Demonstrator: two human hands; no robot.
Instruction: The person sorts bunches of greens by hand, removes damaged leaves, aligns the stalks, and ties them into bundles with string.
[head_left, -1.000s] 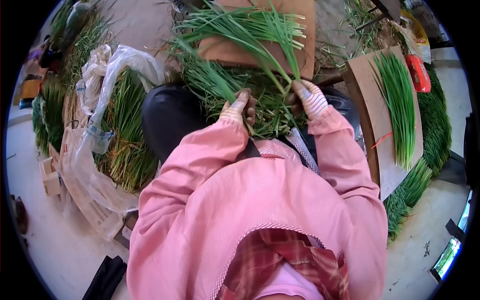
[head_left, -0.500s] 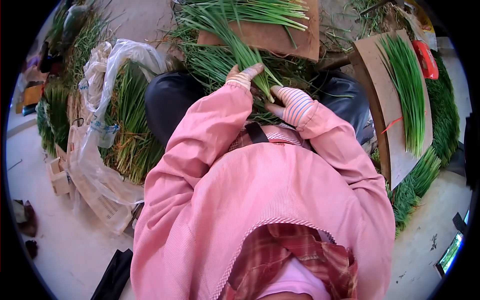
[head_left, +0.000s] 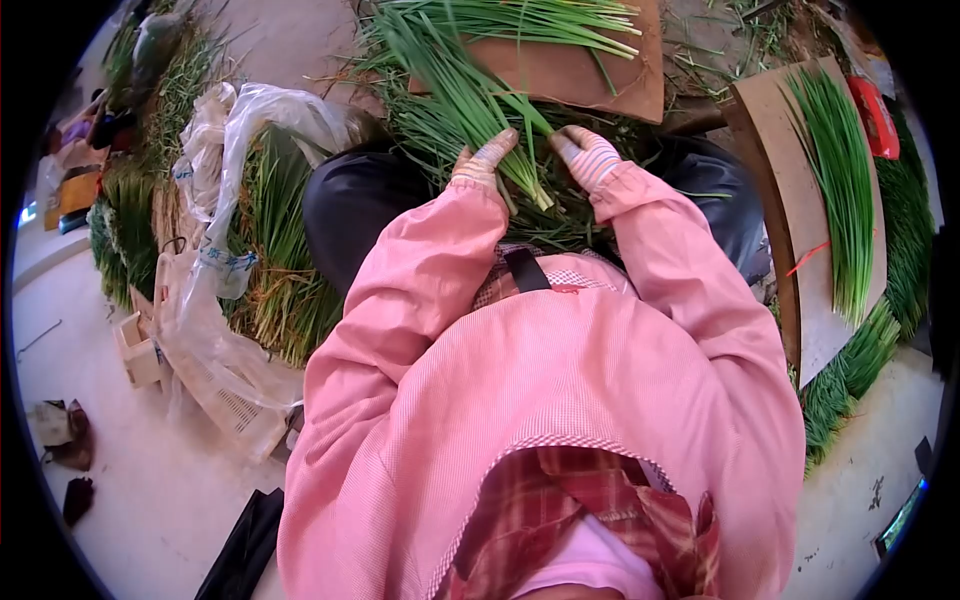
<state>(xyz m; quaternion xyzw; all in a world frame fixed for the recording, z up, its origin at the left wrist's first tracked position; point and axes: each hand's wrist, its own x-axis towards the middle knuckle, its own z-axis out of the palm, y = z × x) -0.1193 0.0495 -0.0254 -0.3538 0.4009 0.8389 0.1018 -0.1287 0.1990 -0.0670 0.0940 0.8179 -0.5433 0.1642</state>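
Note:
My left hand [head_left: 487, 165], in a striped glove, is closed around a bunch of garlic chives [head_left: 470, 105]. Their pale cut ends point down toward my lap, and the leaves fan out to the upper left. My right hand [head_left: 588, 155], gloved in the same stripes, pinches a few chive stalks [head_left: 538, 118] just right of the bunch. Below and around both hands lie loose leaves and trimmings between my knees. Ahead, more chives [head_left: 560, 22] rest on a brown board [head_left: 625, 85].
On my right, a tilted board [head_left: 800, 200] carries a chive bundle [head_left: 838, 190] beside a red tie [head_left: 808, 258] and a red packet [head_left: 875, 118]. Stacked chives [head_left: 850, 385] lie beneath. To my left are a plastic-lined crate [head_left: 230, 400] and upright chives [head_left: 285, 240].
My right hand has moved up and right, away from the cut ends, and now pinches stalks beside the bunch. My left hand still grips the bunch. The whole view has shifted slightly.

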